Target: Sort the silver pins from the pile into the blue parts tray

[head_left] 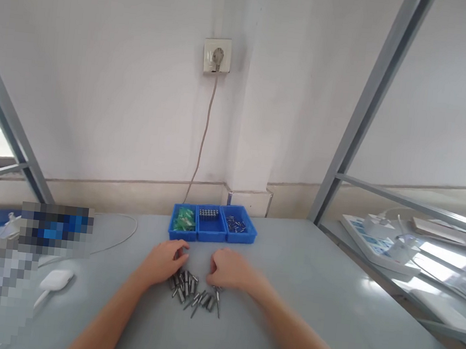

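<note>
My left hand (pixel 164 261) is at the left edge of a loose pile of small metal pins and cylinders (pixel 185 285) on the grey table. Its fingers are curled with the thumb bent toward them; anything between them is hidden. Just right of the pile, my right hand (pixel 229 268) is closed, fingertips turned down and inward, and what it holds, if anything, cannot be made out. More metal pieces (pixel 205 300) lie in front, between the two hands. Beyond the hands stands a blue three-compartment tray (pixel 211 238).
The tray's left compartment has green packets (pixel 185 220), the middle a block of small metal parts (pixel 209 213), the right loose dark pins (pixel 236 225). A white charger (pixel 56 280) with cable lies left. Metal frame posts (pixel 357 118) flank the table; a power strip (pixel 375 245) is right.
</note>
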Demonstrator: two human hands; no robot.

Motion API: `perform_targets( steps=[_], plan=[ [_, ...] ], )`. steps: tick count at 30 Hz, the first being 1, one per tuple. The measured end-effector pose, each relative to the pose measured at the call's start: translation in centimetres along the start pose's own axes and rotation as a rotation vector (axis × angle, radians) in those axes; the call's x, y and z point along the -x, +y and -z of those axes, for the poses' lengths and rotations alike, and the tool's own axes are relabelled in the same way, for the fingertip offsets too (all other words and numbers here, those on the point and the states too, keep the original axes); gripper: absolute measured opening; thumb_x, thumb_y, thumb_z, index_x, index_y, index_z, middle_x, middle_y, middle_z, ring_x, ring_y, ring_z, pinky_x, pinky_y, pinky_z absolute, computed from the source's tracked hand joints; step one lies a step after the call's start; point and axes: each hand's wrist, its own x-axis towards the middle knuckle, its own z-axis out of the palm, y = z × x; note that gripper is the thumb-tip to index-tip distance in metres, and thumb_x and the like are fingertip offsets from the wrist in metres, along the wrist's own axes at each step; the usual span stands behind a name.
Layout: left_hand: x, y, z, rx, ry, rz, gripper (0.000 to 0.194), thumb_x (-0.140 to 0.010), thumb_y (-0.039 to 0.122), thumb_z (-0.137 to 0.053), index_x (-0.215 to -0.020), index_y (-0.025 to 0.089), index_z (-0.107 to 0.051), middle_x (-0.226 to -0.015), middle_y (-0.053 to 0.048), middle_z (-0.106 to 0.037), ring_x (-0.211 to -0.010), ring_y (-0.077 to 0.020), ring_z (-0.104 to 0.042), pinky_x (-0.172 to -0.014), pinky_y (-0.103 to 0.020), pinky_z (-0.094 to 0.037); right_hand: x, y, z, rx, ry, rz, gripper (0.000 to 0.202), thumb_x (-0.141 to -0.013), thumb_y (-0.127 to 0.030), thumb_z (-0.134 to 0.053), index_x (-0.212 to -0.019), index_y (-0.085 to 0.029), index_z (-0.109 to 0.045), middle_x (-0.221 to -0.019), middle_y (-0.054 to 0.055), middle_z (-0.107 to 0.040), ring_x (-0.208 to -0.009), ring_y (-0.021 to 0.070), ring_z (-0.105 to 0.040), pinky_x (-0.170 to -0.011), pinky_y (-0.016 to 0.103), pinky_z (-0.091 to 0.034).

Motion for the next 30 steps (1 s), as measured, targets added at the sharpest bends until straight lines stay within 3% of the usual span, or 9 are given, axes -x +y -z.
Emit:
perform_targets(
  steps=[7, 12, 18, 23, 27, 30],
  plan=[
    [0.2, 0.4, 0.3, 0.002, -0.006, 0.019, 0.027, -0.089, 0.032, -0.046, -0.108, 0.024, -0.064, -0.095, -0.003, -0.068, -0.087, -0.0208, -0.061, -0.074, -0.030, -0.045, 0.1, -0.7, -0.4, 0.024, 0.041, 0.032, 0.013, -0.064, -0.021, -0.060, -0.074, -0.017, -0.067, -0.083, 0.011, -0.067, -0.082, 0.0249, -0.061, -0.057, 0.028, -0.034],
    [0.1, 0.3, 0.3, -0.014, -0.012, 0.004, 0.028, -0.089, 0.032, -0.045, -0.109, 0.024, -0.064, -0.096, -0.003, -0.068, -0.088, -0.0211, -0.061, -0.076, -0.031, -0.046, 0.0, -1.0, -0.1, -0.056, 0.072, 0.039, 0.010, -0.064, -0.024, -0.062, -0.071, -0.019, -0.066, -0.082, 0.007, -0.068, -0.083, 0.0230, -0.060, -0.061, 0.027, -0.036],
    [0.1, -0.1, 0.1, 0.002, 0.010, -0.021, 0.028, -0.089, 0.032, -0.045, -0.109, 0.023, -0.064, -0.094, -0.004, -0.068, -0.086, -0.0209, -0.061, -0.075, -0.030, -0.045, 0.2, -1.0, 1.7, -0.338, 0.118, 0.080, 0.005, -0.067, -0.023, -0.059, -0.068, -0.019, -0.062, -0.072, 0.000, -0.065, -0.067, 0.0142, -0.055, -0.056, 0.023, -0.035],
    [0.2, -0.2, 0.0, 0.000, 0.008, -0.018, 0.028, -0.089, 0.033, -0.046, -0.110, 0.024, -0.063, -0.094, -0.003, -0.068, -0.085, -0.0207, -0.061, -0.075, -0.030, -0.046, 0.2, -0.7, 1.8, -0.547, 0.078, 0.137, 0.003, -0.068, -0.019, -0.058, -0.071, -0.019, -0.060, -0.070, -0.001, -0.061, -0.060, 0.0113, -0.049, -0.049, 0.021, -0.034],
    [0.2, 0.0, 0.2, -0.010, -0.012, -0.024, 0.030, -0.090, 0.033, -0.046, -0.112, 0.024, -0.063, -0.094, -0.003, -0.068, -0.083, -0.0204, -0.061, -0.074, -0.030, -0.046, 0.1, -0.8, 1.7, -0.843, 0.088, 0.268, 0.023, -0.071, -0.018, -0.061, -0.094, -0.019, -0.064, -0.074, -0.001, -0.063, -0.065, 0.0122, -0.053, -0.055, 0.022, -0.040],
    [0.3, 0.3, 0.4, -0.018, -0.012, -0.019, 0.029, -0.090, 0.033, -0.047, -0.112, 0.025, -0.063, -0.093, -0.003, -0.068, -0.084, -0.0211, -0.061, -0.074, -0.030, -0.045, 0.1, -0.6, 2.1, -1.080, 0.063, 0.342, 0.026, -0.077, -0.028, -0.066, -0.101, -0.019, -0.068, -0.083, 0.003, -0.067, -0.063, 0.0119, -0.053, -0.059, 0.026, -0.044]
  ],
)
